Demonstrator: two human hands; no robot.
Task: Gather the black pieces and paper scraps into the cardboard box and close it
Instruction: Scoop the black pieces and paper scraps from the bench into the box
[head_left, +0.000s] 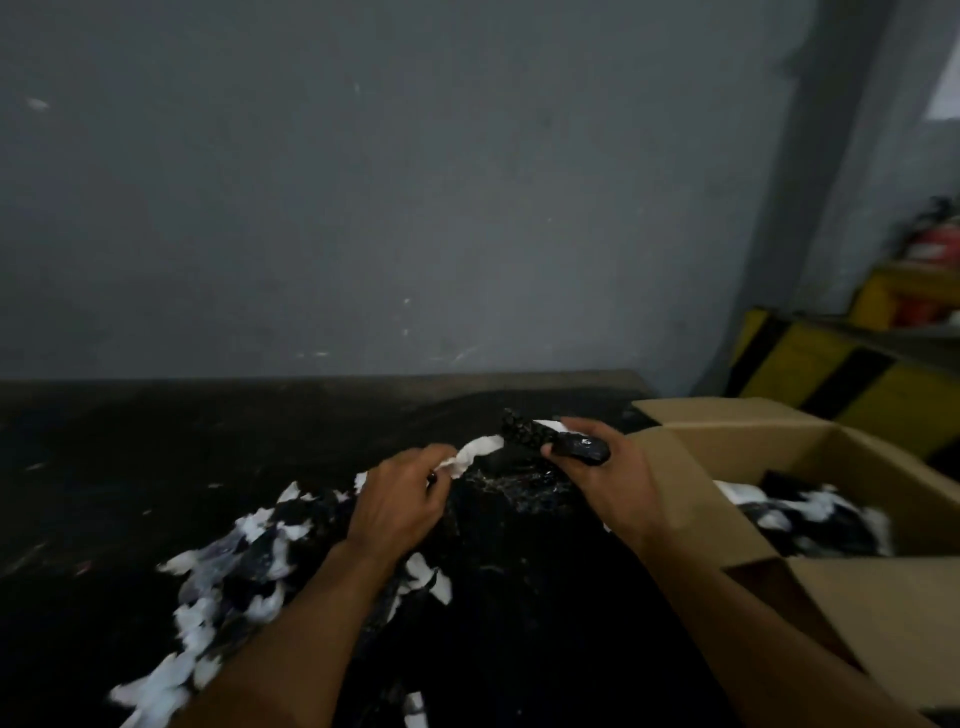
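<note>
Holding a black piece (550, 440) in my right hand (602, 475), fingers closed around its near end, just left of the cardboard box (753, 431). It looks stiff and bumpy, with a glossy patch near my thumb, so probably a bit slick; gripping it round the middle seems safer than by the tip. My left hand (397, 501) is pinched shut on a white paper strip (475, 451) that runs across to the black piece. The paper is thin and light and will likely tear if tugged, so take it close to where it meets the piece.

Box sits at my right, flaps open, with black pieces and white scraps already inside. Plenty of paper scraps (218, 587) mixed with dark bits lie on the black table (130, 447) under and left of my left forearm, spreading toward the lower left. Those are featherweight and would scatter; scooping in handfuls looks better than picking singly. Box not closed yet.
</note>
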